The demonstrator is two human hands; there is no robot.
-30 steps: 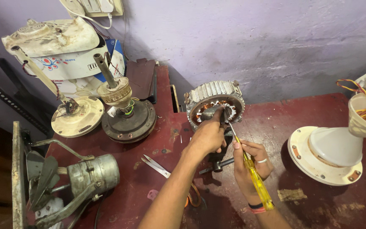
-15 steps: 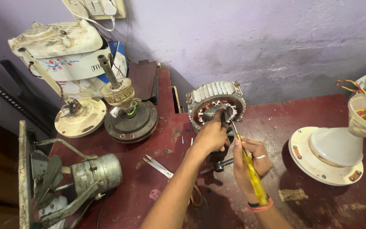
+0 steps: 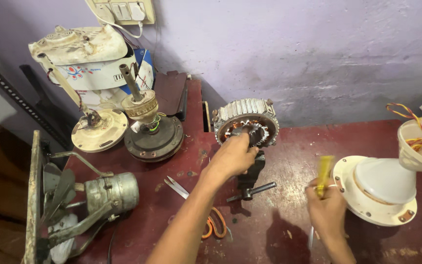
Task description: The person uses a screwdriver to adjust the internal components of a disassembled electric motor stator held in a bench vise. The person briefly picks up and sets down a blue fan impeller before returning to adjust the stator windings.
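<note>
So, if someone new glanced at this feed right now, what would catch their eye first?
Most likely the round motor stator with copper windings, clamped upright in a small bench vise at the middle of the dark red table, with the left hand gripping its front. Next, the right hand lower right, holding a yellow-handled screwdriver away from the stator, beside a white fan base trailing coloured wires.

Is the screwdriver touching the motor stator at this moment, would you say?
No, the right hand holds the screwdriver well away from the stator, which the left hand grips.
</note>
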